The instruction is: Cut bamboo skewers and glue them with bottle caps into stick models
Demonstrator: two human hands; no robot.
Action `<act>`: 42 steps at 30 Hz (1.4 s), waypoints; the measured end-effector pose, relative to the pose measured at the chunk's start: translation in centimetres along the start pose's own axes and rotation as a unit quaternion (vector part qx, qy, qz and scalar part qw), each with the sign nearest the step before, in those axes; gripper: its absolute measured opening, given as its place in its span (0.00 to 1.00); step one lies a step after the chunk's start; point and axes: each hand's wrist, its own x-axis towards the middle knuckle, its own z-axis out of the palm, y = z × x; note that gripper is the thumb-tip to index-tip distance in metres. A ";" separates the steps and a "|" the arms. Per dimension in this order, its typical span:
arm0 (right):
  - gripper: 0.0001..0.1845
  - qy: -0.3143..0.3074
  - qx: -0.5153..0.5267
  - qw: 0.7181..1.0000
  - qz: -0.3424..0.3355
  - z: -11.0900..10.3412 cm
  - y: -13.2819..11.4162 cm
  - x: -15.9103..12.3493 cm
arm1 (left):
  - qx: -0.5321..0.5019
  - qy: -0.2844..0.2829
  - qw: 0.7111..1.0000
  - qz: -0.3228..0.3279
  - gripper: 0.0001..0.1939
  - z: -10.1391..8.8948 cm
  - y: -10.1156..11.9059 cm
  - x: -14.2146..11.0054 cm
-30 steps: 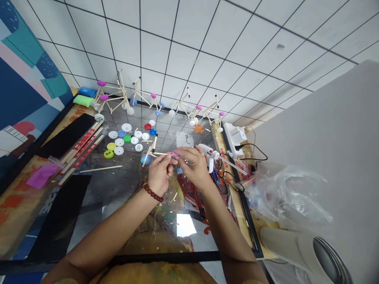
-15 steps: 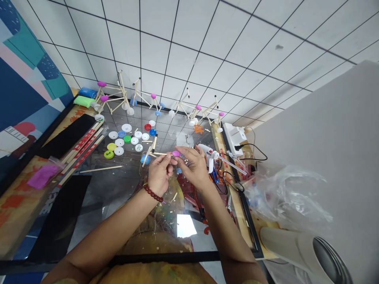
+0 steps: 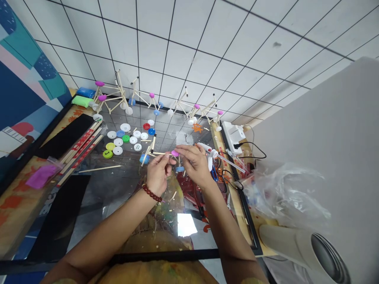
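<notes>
My left hand [image 3: 158,173], with a beaded bracelet at the wrist, pinches a small bicycle-like model made of thin wooden sticks [image 3: 160,153]. Black-tipped sticks [image 3: 153,144] rise at its left end, above a blue bottle cap [image 3: 144,158]; another blue cap [image 3: 179,169] hangs under its right end. On top of that end sits a flattened pink clay piece [image 3: 175,153]. Around its right edge the thumb and fingers of my right hand [image 3: 195,163] are bent close together. Some fingertip contact there is hard to make out.
Similar stick models [image 3: 151,95] stand along the back wall. Loose bottle caps [image 3: 126,139] lie left of my hands, beside stick bundles [image 3: 81,148] and a pink clay bag [image 3: 43,175]. Rightward are a glue gun [image 3: 212,153], cables, a power strip [image 3: 233,136] and plastic bags [image 3: 290,193].
My right hand has shifted slightly right, exposing more of the blue cap under the model's right end. My left hand keeps its pinch on the sticks. The camera view has shifted a little.
</notes>
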 end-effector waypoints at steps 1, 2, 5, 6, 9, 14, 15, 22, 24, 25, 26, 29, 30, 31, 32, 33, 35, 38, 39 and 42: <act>0.24 -0.005 -0.004 1.000 -0.003 0.0 0.0 0.0 | 0.000 0.001 1.000 0.002 0.18 0.0 0.0 0.0; 0.25 -0.008 -0.010 1.000 -0.005 0.0 0.0 0.0 | -0.001 0.001 1.000 0.003 0.18 0.0 0.0 0.0; 0.25 -0.008 -0.021 1.000 -0.007 0.0 0.1 -0.1 | -0.001 0.003 1.000 0.002 0.18 0.0 0.0 0.0; 0.25 -0.006 -0.022 1.000 -0.008 0.1 0.2 -0.1 | -0.001 0.004 1.000 0.001 0.18 0.1 0.0 0.0; 0.25 0.002 -0.026 1.000 -0.011 0.2 0.2 -0.2 | -0.002 0.005 1.000 -0.001 0.18 0.1 0.1 0.0; 0.26 0.004 -0.049 0.999 -0.012 0.4 0.3 -0.3 | -0.001 0.007 1.000 -0.004 0.18 0.1 0.1 0.0; 0.27 0.003 -0.054 0.998 -0.013 0.5 0.3 -0.4 | -0.002 0.007 1.000 -0.004 0.18 0.1 0.0 0.0; 0.29 0.015 -0.101 0.994 -0.037 0.7 0.2 -0.8 | -0.001 0.005 1.000 0.001 0.18 0.1 0.1 0.0; 0.30 0.019 -0.095 0.995 -0.033 0.7 0.2 -0.9 | -0.003 0.006 1.000 0.001 0.18 0.1 0.2 -0.1; 0.31 0.024 -0.089 0.995 -0.026 0.7 0.2 -1.0 | -0.003 0.007 1.000 0.000 0.18 0.1 0.2 -0.1; 0.31 0.032 -0.082 0.996 -0.018 0.7 0.3 -1.1 | -0.003 0.007 1.000 0.000 0.18 0.1 0.2 -0.1; 0.29 0.046 -0.070 0.996 -0.003 0.7 0.5 -1.4 | -0.002 0.004 1.000 -0.003 0.18 0.1 0.1 -0.1; 0.28 0.044 -0.070 0.997 -0.003 0.7 0.6 -1.5 | -0.004 0.003 1.000 -0.003 0.18 0.2 0.1 -0.1; 0.28 0.040 -0.072 0.997 -0.005 0.7 0.7 -1.7 | -0.006 0.004 1.000 -0.004 0.18 0.2 0.1 -0.1; 0.29 0.037 -0.075 0.996 -0.008 0.8 0.8 -1.8 | -0.008 0.004 1.000 -0.005 0.17 0.2 0.0 -0.1; 0.29 0.035 -0.079 0.996 -0.011 0.9 0.9 -2.0 | -0.010 0.005 1.000 -0.006 0.17 0.2 0.0 -0.1; 0.30 0.032 -0.089 0.995 -0.014 1.0 1.0 -2.2 | -0.013 0.006 1.000 -0.009 0.16 0.3 -0.1 -0.1; 0.31 0.031 -0.100 0.994 -0.013 1.0 1.0 -2.3 | -0.014 0.008 1.000 -0.012 0.16 0.4 -0.1 -0.1; 0.31 0.032 -0.103 0.994 -0.013 1.0 1.0 -2.3 | -0.014 0.008 1.000 -0.012 0.16 0.4 -0.1 -0.1; 0.32 0.034 -0.111 0.993 -0.010 0.8 0.8 -2.0 | -0.013 0.009 1.000 -0.012 0.17 0.3 -0.1 -0.2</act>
